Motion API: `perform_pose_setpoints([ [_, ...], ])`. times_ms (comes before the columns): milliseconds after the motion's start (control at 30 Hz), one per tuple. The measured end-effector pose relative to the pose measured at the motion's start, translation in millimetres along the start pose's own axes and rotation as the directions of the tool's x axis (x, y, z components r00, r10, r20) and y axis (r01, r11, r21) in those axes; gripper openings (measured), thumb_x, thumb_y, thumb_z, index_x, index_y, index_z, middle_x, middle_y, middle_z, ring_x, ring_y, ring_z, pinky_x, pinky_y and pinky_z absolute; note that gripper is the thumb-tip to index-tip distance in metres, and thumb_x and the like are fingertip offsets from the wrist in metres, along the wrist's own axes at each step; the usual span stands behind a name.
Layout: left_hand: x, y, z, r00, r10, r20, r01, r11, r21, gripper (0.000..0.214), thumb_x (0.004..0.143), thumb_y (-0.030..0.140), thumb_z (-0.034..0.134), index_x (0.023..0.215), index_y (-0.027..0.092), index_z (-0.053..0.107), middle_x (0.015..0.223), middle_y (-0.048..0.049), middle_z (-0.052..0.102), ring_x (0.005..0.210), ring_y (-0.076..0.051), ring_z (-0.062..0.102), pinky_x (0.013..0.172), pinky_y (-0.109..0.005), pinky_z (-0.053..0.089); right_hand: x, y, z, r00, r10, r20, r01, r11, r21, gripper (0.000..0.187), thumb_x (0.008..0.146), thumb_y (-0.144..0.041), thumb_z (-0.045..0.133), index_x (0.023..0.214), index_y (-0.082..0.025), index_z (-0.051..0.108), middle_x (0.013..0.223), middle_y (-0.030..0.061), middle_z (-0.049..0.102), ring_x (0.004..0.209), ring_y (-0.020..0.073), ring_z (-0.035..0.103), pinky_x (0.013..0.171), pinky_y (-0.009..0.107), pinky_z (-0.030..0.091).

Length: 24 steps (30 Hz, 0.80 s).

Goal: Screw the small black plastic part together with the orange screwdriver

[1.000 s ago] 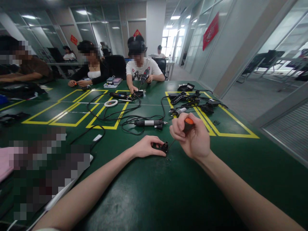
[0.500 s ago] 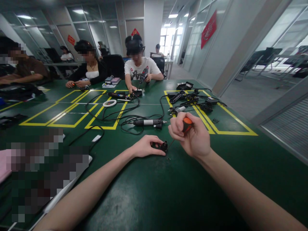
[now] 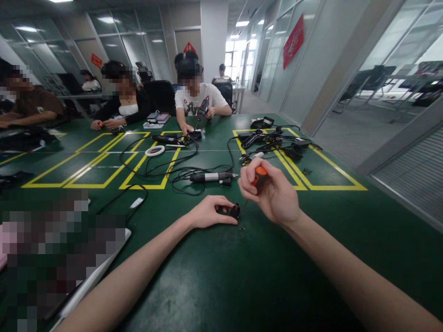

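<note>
Against the green tabletop, my left hand (image 3: 212, 212) grips a small black part (image 3: 234, 211) with a short upright tube at its right end. Thumb and fingers close on it from both sides. My right hand (image 3: 272, 191) is wrapped round the orange and black handle of a screwdriver (image 3: 260, 177). Its thin shaft slants down and left toward the black part; whether the tip touches it I cannot tell. Just below the part lie a few tiny screws (image 3: 242, 228).
Beyond my hands lies a grey and black electric screwdriver (image 3: 211, 177) amid looped cable. A white ring (image 3: 154, 151) rests farther back. Black tools and cords (image 3: 273, 140) are heaped at the right, near small screws (image 3: 307, 171). A person opposite holds a power drill (image 3: 203, 109).
The camera view has shifted slightly. My right hand and the screwdriver sit a little farther left, while my left hand keeps its hold on the black part.
</note>
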State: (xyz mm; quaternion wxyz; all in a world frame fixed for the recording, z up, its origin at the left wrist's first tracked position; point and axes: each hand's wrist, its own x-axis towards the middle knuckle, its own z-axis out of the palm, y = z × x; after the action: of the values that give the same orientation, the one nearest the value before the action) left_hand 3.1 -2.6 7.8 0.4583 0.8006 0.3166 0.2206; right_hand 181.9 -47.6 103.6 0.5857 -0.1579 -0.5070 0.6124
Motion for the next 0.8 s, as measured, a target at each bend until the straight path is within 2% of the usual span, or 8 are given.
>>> perform_pose_setpoints([
  [133, 0.1, -1.5, 0.5, 1.0, -0.002, -0.003, 0.002, 1.0, -0.002, 0.044, 0.075, 0.053, 0.087, 0.098, 0.015, 0.082, 0.089, -0.0021, 0.066, 0.077, -0.014, 0.053, 0.071, -0.026, 0.039, -2.2, 2.3, -0.8, 0.999, 0.021, 0.05, -0.024, 0.999, 0.047, 0.041, 0.097, -0.047, 0.058, 0.068, -0.02, 0.054, 0.055, -0.0065, 0.034, 0.047, 0.0078, 0.021, 0.041, 0.02, 0.016],
  [267, 0.2, -2.8, 1.1, 1.0, 0.004, -0.013, -0.004, 1.0, 0.006, 0.044, 0.074, 0.051, 0.088, 0.099, 0.016, 0.082, 0.089, -0.002, 0.067, 0.077, -0.014, 0.053, 0.071, -0.026, 0.04, -5.3, 4.2, 1.1, 0.999, -0.005, 0.052, 0.002, 0.999, 0.046, 0.033, 0.095, -0.048, 0.061, 0.078, -0.022, 0.054, 0.054, -0.0085, 0.035, 0.046, 0.0076, 0.02, 0.043, 0.02, 0.016],
  [367, 0.1, -2.6, 1.1, 1.0, 0.007, -0.017, -0.007, 1.0, 0.012, 0.043, 0.075, 0.05, 0.088, 0.101, 0.016, 0.082, 0.088, -0.0016, 0.067, 0.077, -0.014, 0.053, 0.072, -0.026, 0.04, -4.8, 3.7, 2.1, 0.999, -0.026, 0.032, 0.026, 1.0, 0.0, 0.026, 0.095, -0.042, 0.063, 0.082, -0.022, 0.055, 0.057, -0.0078, 0.042, 0.046, 0.008, 0.026, 0.044, 0.02, 0.021],
  [500, 0.0, -1.6, 0.7, 1.0, 0.01, -0.013, -0.01, 1.0, 0.016, 0.043, 0.075, 0.05, 0.087, 0.101, 0.016, 0.081, 0.087, -0.0018, 0.067, 0.077, -0.015, 0.053, 0.071, -0.026, 0.04, -1.3, 1.2, 0.2, 0.997, -0.061, 0.043, 0.063, 0.996, -0.055, 0.03, 0.097, -0.039, 0.062, 0.075, -0.019, 0.06, 0.065, -0.0025, 0.052, 0.049, 0.0088, 0.042, 0.045, 0.022, 0.03],
  [567, 0.0, -1.4, 0.4, 1.0, 0.006, -0.011, -0.006, 1.0, 0.018, 0.045, 0.075, 0.053, 0.087, 0.1, 0.016, 0.082, 0.089, -0.0022, 0.067, 0.077, -0.015, 0.053, 0.072, -0.026, 0.039, 0.0, 0.2, -1.1, 0.998, -0.042, 0.038, 0.043, 0.999, -0.029, 0.033, 0.097, -0.039, 0.062, 0.071, -0.018, 0.06, 0.062, -0.0029, 0.049, 0.049, 0.0083, 0.038, 0.044, 0.021, 0.027],
  [667, -0.2, -1.2, 0.2, 1.0, -0.008, -0.01, 0.009, 1.0, 0.016, 0.047, 0.074, 0.055, 0.087, 0.099, 0.016, 0.082, 0.09, -0.0023, 0.068, 0.077, -0.015, 0.053, 0.072, -0.026, 0.039, -0.1, -0.1, -1.9, 0.999, -0.005, 0.037, 0.003, 0.999, 0.038, 0.036, 0.097, -0.041, 0.061, 0.069, -0.019, 0.055, 0.056, -0.0058, 0.039, 0.048, 0.0076, 0.025, 0.042, 0.02, 0.018],
  [800, -0.3, -0.9, 0.2, 1.0, -0.017, -0.014, 0.017, 1.0, 0.004, 0.046, 0.074, 0.053, 0.088, 0.099, 0.015, 0.082, 0.089, -0.002, 0.067, 0.078, -0.015, 0.054, 0.072, -0.026, 0.039, -2.9, 0.4, -0.9, 0.999, -0.006, 0.052, 0.003, 0.998, 0.055, 0.029, 0.095, -0.043, 0.06, 0.077, -0.022, 0.053, 0.054, -0.0087, 0.035, 0.046, 0.0077, 0.019, 0.043, 0.02, 0.016],
])
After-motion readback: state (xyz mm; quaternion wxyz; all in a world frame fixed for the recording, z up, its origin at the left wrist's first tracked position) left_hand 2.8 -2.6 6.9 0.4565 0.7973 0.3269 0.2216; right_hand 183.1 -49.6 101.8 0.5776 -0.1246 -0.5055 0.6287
